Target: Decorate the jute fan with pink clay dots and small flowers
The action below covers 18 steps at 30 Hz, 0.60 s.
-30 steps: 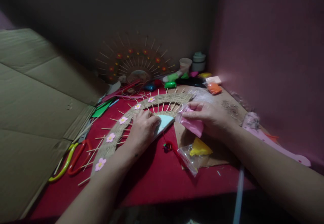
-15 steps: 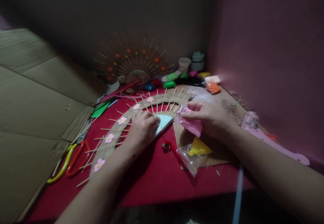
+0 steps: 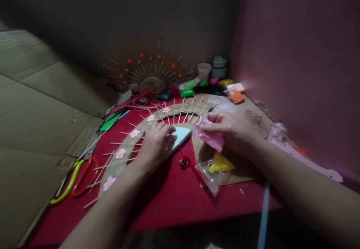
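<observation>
A half-round twine-wrapped fan (image 3: 157, 117) with wooden sticks and small pink flowers lies on the red table (image 3: 174, 196). My left hand (image 3: 154, 146) rests palm down on its inner edge, fingers over a light blue centre piece (image 3: 181, 133). My right hand (image 3: 232, 129) pinches a small clear bag of pink clay (image 3: 212, 136) just right of the fan. Below it lies a clear bag of yellow clay (image 3: 218, 166) on a brown cardboard sheet (image 3: 239, 174).
A large cardboard box flap (image 3: 42, 121) fills the left side. Scissors with red and yellow-green handles (image 3: 75, 177) lie by it. A second stick fan (image 3: 149, 67), cups (image 3: 204, 70), and coloured clay pieces (image 3: 236, 96) crowd the back corner. A pink wall (image 3: 303, 61) stands right.
The view has drifted slightly; both hands stay nearly where they were, left on the fan, right holding the pink bag.
</observation>
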Tool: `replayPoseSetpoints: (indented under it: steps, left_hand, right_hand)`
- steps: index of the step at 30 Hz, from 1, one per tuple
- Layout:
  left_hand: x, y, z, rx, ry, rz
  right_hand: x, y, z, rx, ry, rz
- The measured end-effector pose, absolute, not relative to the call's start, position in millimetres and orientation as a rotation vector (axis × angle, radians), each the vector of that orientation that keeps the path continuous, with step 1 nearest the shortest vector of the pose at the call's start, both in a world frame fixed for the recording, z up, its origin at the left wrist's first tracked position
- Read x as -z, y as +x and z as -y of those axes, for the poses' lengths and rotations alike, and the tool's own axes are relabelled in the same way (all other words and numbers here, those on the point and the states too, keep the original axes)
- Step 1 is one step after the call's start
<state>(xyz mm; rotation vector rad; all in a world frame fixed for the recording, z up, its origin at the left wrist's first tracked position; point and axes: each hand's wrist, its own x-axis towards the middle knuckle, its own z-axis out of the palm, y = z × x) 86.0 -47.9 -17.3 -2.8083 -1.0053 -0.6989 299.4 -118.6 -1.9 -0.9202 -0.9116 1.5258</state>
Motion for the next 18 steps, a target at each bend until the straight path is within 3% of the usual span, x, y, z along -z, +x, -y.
replayPoseSetpoints:
  steps: [18]
  left_hand:
    - [17.6, 83.2, 45.5, 0.634, -2.745, 0.996]
  right_hand:
    - [-2.2, 297.3, 118.3, -1.533, -0.921, 0.859]
